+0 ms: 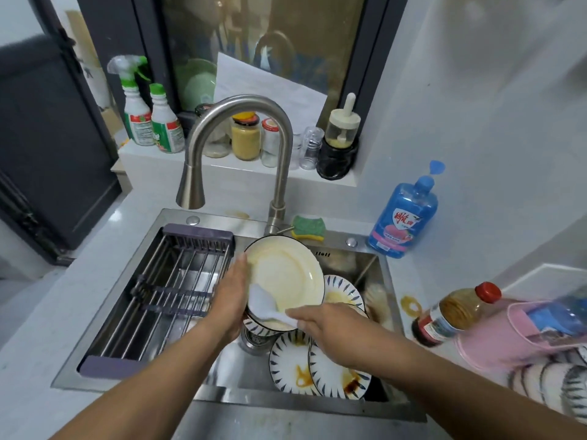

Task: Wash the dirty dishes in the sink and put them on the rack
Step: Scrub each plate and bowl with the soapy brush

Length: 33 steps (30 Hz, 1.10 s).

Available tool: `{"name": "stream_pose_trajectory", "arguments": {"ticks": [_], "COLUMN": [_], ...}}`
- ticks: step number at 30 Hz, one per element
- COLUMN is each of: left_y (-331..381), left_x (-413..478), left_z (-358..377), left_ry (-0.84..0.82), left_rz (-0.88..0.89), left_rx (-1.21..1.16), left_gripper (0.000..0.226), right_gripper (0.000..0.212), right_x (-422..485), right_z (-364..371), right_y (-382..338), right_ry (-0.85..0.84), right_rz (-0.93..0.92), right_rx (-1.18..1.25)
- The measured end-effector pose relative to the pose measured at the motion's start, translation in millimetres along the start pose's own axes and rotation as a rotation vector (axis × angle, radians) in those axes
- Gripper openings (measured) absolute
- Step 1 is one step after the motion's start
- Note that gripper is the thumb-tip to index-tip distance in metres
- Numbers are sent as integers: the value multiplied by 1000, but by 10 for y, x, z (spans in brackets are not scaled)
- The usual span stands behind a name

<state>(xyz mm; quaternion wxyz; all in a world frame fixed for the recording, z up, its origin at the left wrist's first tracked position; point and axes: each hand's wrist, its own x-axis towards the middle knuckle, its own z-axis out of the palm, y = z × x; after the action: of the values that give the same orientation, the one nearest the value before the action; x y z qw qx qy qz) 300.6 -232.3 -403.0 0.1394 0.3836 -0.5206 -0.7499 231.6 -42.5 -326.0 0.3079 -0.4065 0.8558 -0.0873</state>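
A: Since the sink [286, 404] fills most of the view, what sits in it?
B: On its left half the rack [178, 281]; on the right, stained patterned plates [290, 366] lying on the bottom.
A: And the cream plate [286, 271]?
B: Tilted up above them, beside the rack. The left hand [230, 296] grips its left rim; the right hand [330, 331] pinches a white piece [263, 304], cloth or spoon I cannot tell, against its lower face
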Motion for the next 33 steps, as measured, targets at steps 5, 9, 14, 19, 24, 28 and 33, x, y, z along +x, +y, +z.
{"name": "stream_pose_trajectory", "arguments": {"ticks": [5, 9, 14, 19, 24, 28, 33], "left_y": [-92, -130, -121, -39, -71, -103, -59], "left_x": [-2, -82, -176, -189, -158, -165, -145], "left_z": [-9, 50, 188, 132, -1, 83, 61], "left_ry": [14, -48, -146, -58, -84, -146, -210], "left_rz": [15, -7, -133, -164, -95, -166, -213], "left_rx": [3, 10, 27, -40, 40, 48, 27], "left_gripper": [70, 57, 85, 70, 70, 77, 89], "right_gripper": [30, 52, 40, 39, 48, 64, 62], "right_x": [-57, 17, 242, -126, -245, 26, 193], "right_z": [-117, -310, -294, -209, -446, -546, -521], "right_y": [346, 454, 243, 322, 554, 370, 123], "right_ry": [-2, 85, 76, -90, -57, 63, 54], "right_rz": [57, 154, -9, -153, 28, 5, -167], "right_rx": [-298, -445, -260, -270, -588, -559, -665]}}
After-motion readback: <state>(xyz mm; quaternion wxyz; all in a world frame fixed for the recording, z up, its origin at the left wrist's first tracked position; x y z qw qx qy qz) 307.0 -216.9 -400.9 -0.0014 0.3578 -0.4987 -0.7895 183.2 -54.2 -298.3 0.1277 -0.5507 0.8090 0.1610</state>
